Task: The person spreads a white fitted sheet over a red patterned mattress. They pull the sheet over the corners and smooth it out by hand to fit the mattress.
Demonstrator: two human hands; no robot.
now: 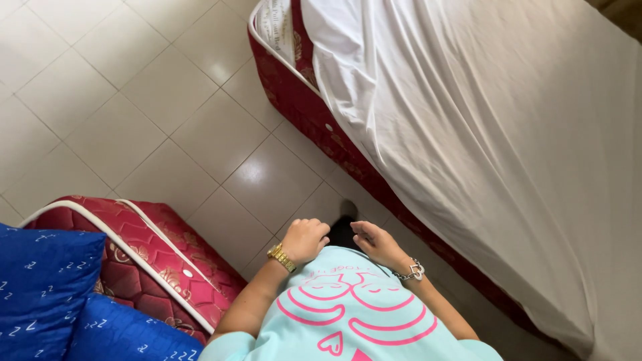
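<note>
The pale turquoise cotton shirt with a pink line drawing [348, 314] hangs on the person's own body, its upper edge just under both hands. The left hand [305, 239], with a gold metal wristwatch [281, 258] on its wrist, is curled into a loose fist at that edge; whether its grip pinches the cloth cannot be told. The right hand [376, 243], wearing a silver chain bracelet with a heart charm [412, 271], has its fingers bent inward, close beside the left; its grip is likewise unclear. Between the two hands shows a small dark shape [344, 230]. Beyond the right hand runs a red patterned mattress [314, 120] draped with a white sheet [495, 134]. Outside the left hand sits a second red quilted mattress [154, 257] carrying blue pillows [40, 281], on a cream tiled floor [134, 100].
</note>
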